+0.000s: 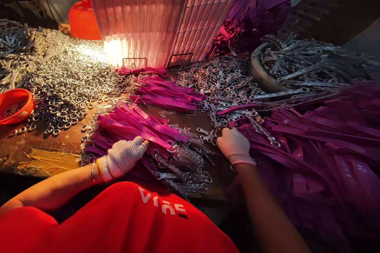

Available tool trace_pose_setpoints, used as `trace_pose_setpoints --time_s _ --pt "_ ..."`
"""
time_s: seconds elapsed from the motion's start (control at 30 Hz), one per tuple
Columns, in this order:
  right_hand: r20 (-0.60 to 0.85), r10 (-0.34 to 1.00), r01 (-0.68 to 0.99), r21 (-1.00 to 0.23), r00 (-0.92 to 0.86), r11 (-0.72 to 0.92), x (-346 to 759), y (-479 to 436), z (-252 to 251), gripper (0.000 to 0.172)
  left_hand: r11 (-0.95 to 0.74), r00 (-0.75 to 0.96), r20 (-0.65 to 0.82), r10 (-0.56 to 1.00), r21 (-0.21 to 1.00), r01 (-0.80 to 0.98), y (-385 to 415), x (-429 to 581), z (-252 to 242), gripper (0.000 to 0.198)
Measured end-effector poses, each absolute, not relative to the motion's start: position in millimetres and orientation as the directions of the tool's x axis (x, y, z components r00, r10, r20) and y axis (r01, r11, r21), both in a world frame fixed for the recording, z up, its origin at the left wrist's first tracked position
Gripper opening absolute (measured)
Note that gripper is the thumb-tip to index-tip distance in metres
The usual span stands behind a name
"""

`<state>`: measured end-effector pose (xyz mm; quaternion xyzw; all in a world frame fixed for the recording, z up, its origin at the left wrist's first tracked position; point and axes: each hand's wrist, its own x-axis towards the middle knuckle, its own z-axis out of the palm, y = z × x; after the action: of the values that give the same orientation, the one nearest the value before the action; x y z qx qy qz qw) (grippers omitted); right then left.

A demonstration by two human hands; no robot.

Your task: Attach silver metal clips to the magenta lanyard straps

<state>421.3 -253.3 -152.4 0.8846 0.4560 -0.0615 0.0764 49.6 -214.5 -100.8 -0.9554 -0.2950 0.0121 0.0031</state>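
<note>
My left hand, in a white dotted glove, is closed with its bare fingertips pinching a pink strap on the near pile. Short silver chains with end rings stick out from the right side of that pile. Farther right, my right hand, also in a light glove, is curled closed beside a small cluster of silver chain ends. Its fingertips are hidden, so what they hold cannot be made out. A second bundle of pink straps lies behind the near pile.
Loose metal rings are heaped on the left, beside an orange bowl. An orange lamp lights a ribbed translucent panel at the back. Chains overflow a round basin; purple straps pile up at right.
</note>
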Motion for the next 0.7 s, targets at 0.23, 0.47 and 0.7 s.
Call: trace_pose_setpoints --time_s 0.23,0.47,0.7 --pt "0.087 0.904 0.822 -0.459 0.418 -0.336 387.6 -271.3 -124.5 0.042 -0.829 0.849 0.059 0.525 0.261 0.494 -189.2 51.0 -119.5 0.049" --pt "0.4 0.908 0.759 -0.628 0.125 0.171 294.4 -295.6 -76.6 0.032 -0.836 0.861 0.015 0.509 0.245 0.49 -195.3 48.5 -128.6 0.055" --pt "0.404 0.913 0.799 -0.533 -0.049 0.279 262.1 -304.7 -81.1 0.049 -0.838 0.842 0.087 0.533 0.192 0.511 -209.2 47.0 -134.7 0.051"
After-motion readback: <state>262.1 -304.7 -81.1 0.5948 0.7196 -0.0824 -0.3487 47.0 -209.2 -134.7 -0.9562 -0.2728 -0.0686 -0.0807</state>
